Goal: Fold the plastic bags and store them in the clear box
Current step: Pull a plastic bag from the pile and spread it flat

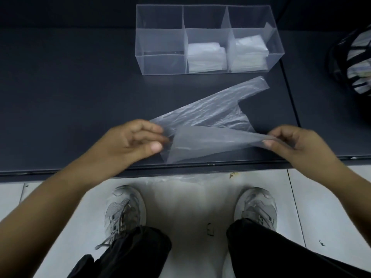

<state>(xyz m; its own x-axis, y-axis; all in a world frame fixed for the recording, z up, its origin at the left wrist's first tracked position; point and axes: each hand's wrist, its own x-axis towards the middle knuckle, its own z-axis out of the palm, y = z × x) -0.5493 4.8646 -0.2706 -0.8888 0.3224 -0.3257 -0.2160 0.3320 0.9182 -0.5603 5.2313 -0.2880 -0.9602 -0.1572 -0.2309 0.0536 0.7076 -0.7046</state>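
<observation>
Head view: plastic bag (204, 109) lies on the tabletop (70, 97), long axis running 8 to 2 o'clock, handle end toward the clear box (160, 63) at 12. Left hand (132, 141) pinches the bag's end at 8 o'clock. Right hand (295, 143) pinches a lifted fold of it, drawn out toward 3 o'clock. The bag spans between both hands. Judgement: the next fold crosses that axis.

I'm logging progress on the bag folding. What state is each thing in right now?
plastic bag: lying on the table, partly folded, near flap lifted
clear box: open-topped, left compartment empty, middle and right hold folded bags
left hand: pinches the bag's left edge
right hand: pinches the lifted flap's tip
black basket: upright, partly out of frame
</observation>
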